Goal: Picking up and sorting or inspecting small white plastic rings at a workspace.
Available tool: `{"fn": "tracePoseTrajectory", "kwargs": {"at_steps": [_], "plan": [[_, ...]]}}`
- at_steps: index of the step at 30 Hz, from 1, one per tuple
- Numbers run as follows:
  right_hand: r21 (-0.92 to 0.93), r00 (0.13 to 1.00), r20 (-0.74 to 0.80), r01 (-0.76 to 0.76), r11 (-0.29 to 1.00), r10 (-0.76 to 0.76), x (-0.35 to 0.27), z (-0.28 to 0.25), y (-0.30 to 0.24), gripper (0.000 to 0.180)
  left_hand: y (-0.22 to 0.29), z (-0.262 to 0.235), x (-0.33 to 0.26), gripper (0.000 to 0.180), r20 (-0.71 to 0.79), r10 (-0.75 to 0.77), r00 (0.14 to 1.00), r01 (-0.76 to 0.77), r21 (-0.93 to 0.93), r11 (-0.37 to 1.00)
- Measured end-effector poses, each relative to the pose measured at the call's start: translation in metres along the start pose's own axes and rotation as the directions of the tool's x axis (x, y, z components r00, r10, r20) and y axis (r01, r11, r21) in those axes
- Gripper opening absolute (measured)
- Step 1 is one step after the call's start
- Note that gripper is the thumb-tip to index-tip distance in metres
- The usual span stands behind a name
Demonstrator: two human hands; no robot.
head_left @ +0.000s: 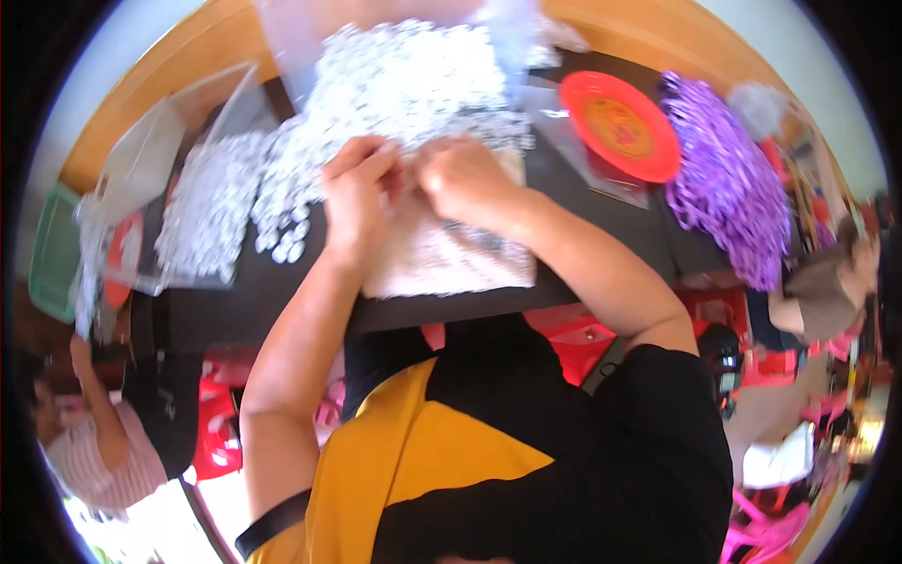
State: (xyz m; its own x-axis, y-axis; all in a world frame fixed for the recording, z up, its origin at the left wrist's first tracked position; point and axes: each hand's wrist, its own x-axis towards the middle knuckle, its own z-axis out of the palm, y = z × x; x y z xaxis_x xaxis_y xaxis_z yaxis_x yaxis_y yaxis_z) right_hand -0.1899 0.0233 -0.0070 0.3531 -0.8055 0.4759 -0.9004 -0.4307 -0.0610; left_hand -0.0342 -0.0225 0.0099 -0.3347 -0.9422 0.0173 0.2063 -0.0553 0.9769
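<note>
My left hand [355,193] and my right hand [470,180] meet over a pale, fuzzy cloth [451,268] on the dark table. Both have their fingers bent and pinched together. Whatever lies between the fingertips is too small and blurred to name. Just beyond the hands spreads a big heap of small, shiny, whitish-silver pieces [404,80], spilling out of a clear plastic bin [287,47]. A few loose round pieces [288,246] lie left of my left wrist.
At left, a second clear bin [141,174] holds more silvery pieces, beside a green tray [54,254]. A red plate [625,127] and a purple heap of shiny strips [728,179] are at right. One person [103,442] sits left, another [827,291] right.
</note>
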Motion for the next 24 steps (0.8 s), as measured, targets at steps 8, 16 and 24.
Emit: {"fn": "tracePoseTrajectory", "kwargs": {"at_steps": [8,16,24], "plan": [[0.842,0.854,0.166,-0.383,0.379,0.494,0.019,-0.033,0.003,0.013,-0.001,0.0,0.001,0.01,0.034,-0.013,0.999,0.017,-0.119,0.993],[0.811,0.786,0.218,-0.475,0.341,0.578,0.033,-0.048,-0.008,0.016,0.002,-0.004,-0.001,0.011,0.057,-0.004,0.998,0.011,-0.121,0.993],[0.852,0.728,0.185,-0.454,0.261,0.661,0.027,-0.039,-0.011,0.015,0.002,-0.004,0.0,0.012,0.054,-0.033,0.998,0.036,-0.058,0.998]]}}
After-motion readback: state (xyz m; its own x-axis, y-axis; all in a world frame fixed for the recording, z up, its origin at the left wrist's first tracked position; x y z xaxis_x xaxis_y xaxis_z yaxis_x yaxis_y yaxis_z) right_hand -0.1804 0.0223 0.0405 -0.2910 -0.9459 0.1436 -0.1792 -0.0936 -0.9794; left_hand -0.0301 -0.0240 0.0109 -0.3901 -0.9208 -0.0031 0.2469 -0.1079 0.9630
